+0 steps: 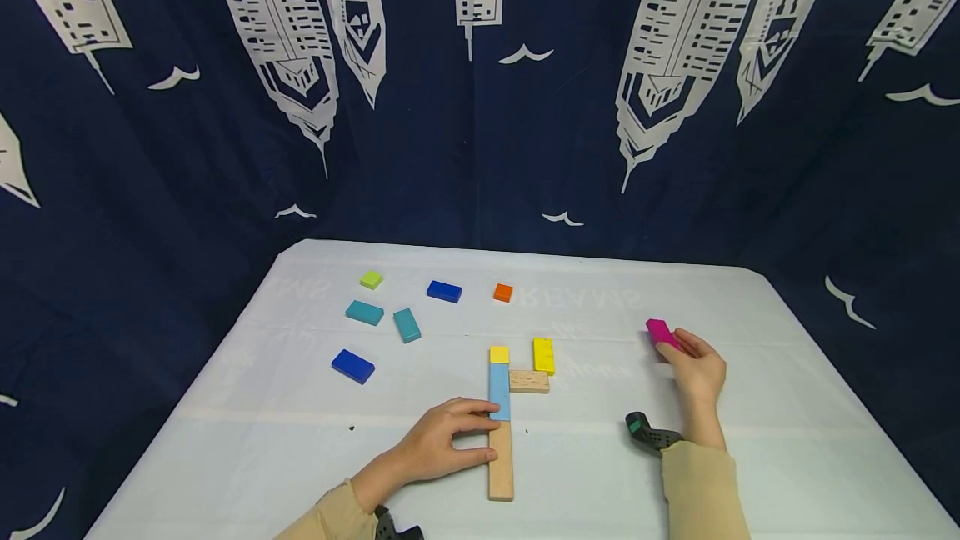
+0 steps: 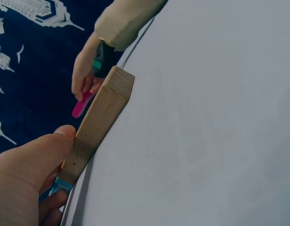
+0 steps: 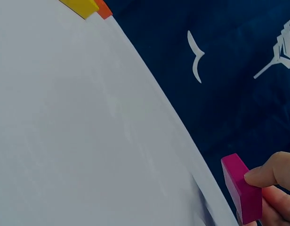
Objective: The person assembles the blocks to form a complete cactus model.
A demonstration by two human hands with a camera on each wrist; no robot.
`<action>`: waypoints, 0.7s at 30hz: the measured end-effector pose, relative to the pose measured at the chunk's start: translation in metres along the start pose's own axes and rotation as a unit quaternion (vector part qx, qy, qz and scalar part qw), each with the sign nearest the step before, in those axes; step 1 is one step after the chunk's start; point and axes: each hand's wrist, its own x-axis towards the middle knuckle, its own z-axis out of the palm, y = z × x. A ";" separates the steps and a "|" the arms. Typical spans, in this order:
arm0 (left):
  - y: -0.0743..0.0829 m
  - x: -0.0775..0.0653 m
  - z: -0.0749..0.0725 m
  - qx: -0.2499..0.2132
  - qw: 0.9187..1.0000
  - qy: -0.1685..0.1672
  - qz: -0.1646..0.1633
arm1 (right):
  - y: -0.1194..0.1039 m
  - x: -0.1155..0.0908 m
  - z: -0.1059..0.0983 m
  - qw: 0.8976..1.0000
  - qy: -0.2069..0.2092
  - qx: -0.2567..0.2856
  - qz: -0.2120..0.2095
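My right hand (image 1: 697,369) pinches a magenta block (image 1: 662,333) between thumb and fingers, over the right side of the table. The right wrist view shows the thumb on one face of this block (image 3: 242,188). My left hand (image 1: 446,440) rests with extended fingers along the left side of a row of blocks. Its thumb touches a long wooden block (image 1: 501,469), and its index fingertip is at a light blue block (image 1: 498,386). A small yellow block (image 1: 498,354) caps the far end of the row. A short wooden block (image 1: 529,382) lies crosswise against the light blue one.
A yellow block (image 1: 543,356) lies behind the short wooden block. Farther back are an orange block (image 1: 503,292), a blue block (image 1: 444,291) and a lime block (image 1: 371,279). Teal blocks (image 1: 364,312) and another blue block (image 1: 352,366) lie at left. A patterned navy cloth (image 1: 472,148) hangs behind the white table.
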 end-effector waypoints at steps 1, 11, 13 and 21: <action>0.000 0.000 0.000 0.000 1.000 0.000 0.000 | -0.001 -0.001 0.002 1.000 -0.005 0.002 -0.003; 0.001 0.000 -0.001 -0.002 1.000 -0.002 -0.003 | -0.012 -0.012 0.020 0.997 -0.048 0.006 -0.052; 0.001 0.000 -0.001 0.000 1.000 -0.002 -0.003 | -0.014 -0.014 0.025 0.997 -0.057 0.002 -0.061; 0.002 0.001 -0.002 0.000 1.000 -0.005 -0.007 | -0.019 -0.024 0.044 0.992 -0.091 -0.021 -0.090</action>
